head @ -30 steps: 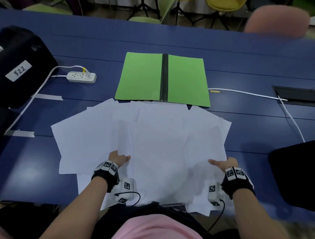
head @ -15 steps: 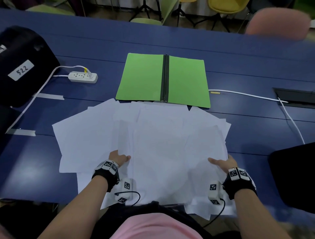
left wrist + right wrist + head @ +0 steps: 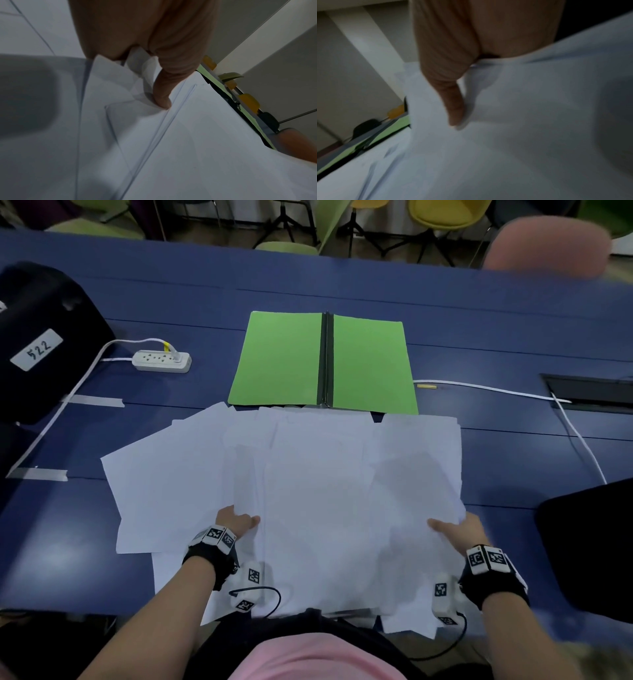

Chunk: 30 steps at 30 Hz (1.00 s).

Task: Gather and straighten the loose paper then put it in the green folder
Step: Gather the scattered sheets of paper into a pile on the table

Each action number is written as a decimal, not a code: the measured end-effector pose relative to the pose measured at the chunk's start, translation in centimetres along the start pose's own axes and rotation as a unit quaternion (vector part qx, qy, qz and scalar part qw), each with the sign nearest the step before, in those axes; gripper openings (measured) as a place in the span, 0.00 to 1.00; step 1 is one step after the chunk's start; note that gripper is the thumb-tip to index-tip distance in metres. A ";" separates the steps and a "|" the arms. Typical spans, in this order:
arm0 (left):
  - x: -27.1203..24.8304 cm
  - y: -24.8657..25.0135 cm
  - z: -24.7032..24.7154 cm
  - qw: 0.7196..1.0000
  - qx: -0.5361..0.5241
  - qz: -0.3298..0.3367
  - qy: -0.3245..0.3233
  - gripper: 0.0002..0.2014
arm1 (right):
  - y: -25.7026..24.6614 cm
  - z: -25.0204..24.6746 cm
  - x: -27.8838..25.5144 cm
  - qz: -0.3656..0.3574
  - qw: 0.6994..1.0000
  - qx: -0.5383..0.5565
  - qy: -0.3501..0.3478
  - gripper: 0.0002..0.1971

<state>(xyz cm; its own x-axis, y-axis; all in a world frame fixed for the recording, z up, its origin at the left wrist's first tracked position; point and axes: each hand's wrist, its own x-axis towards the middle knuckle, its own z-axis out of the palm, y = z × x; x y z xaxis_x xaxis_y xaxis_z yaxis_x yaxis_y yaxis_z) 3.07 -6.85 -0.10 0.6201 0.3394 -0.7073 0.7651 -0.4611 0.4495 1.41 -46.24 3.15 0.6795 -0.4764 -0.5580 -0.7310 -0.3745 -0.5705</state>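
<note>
Several loose white sheets of paper (image 3: 308, 491) lie fanned and overlapping on the blue table (image 3: 513, 460), some hanging over its near edge. The green folder (image 3: 284, 361) lies open and flat just beyond them, black spine up the middle. My left hand (image 3: 238, 522) pinches the left side of the middle sheets (image 3: 188, 135), thumb (image 3: 163, 97) on top and fingers hidden underneath. My right hand (image 3: 455, 530) pinches the right side of the sheets (image 3: 522, 135) the same way, thumb (image 3: 453, 108) on top. A strip of the folder (image 3: 388, 129) shows past the paper's edge.
A white power strip (image 3: 161, 361) with its cable lies left of the folder. A black bag (image 3: 44, 337) labelled 522 sits at far left. A white cable (image 3: 486, 388) runs right to a table hatch (image 3: 589, 392). A black object (image 3: 589, 549) sits at right. Chairs stand behind the table.
My right hand has moved slightly rightward and back along the paper's right edge, squaring the right-hand sheets a little. My left hand has stayed in place.
</note>
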 end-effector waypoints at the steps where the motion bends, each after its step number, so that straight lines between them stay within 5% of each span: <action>1: 0.0 0.0 0.0 1.000 0.001 0.000 0.000 0.07 | -0.1 0.3 -0.2 -0.012 0.999 -0.003 -0.032 0.23; 4: -0.2 0.2 0.0 1.000 -0.002 -0.006 -0.001 0.07 | -0.4 1.3 -0.2 -0.045 0.994 -0.089 -0.039 0.23; 8: -0.8 0.4 -0.2 0.999 -0.029 -0.023 0.001 0.19 | -3.2 0.4 -1.2 -0.047 0.961 -0.239 0.133 0.12; 12: -1.1 0.6 -0.1 0.999 -0.041 -0.032 0.001 0.21 | -8.3 -1.4 -3.7 -0.147 0.929 -0.148 0.307 0.06; 14: -1.2 0.5 -0.2 0.998 -0.045 -0.032 0.002 0.22 | -10.4 -2.0 -4.5 -0.192 0.922 -0.054 0.332 0.08; 17: -1.1 0.4 -0.2 0.999 -0.043 -0.029 0.000 0.24 | -12.4 -1.1 -4.3 -0.218 0.922 0.130 0.293 0.12; 21: -1.5 0.7 -0.5 0.999 -0.038 -0.027 -0.005 0.21 | -12.5 2.3 -4.6 -0.163 0.931 0.304 0.122 0.18; 26: -1.4 0.0 -0.5 0.997 -0.066 -0.028 -0.013 0.19 | -7.6 7.6 -3.7 -0.082 0.985 0.147 -0.028 0.21; 30: -1.3 0.0 -0.9 0.986 -0.150 -0.067 -0.020 0.35 | -4.5 10.0 -3.4 -0.020 0.998 -0.014 -0.051 0.28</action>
<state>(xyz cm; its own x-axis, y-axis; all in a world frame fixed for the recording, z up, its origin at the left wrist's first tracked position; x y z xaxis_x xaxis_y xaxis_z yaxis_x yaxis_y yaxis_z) 2.44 -6.54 1.30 0.5075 0.3458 -0.7892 0.8601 -0.1487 0.4879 3.05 -35.02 1.58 0.7105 -0.3767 -0.5943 -0.7031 -0.4146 -0.5778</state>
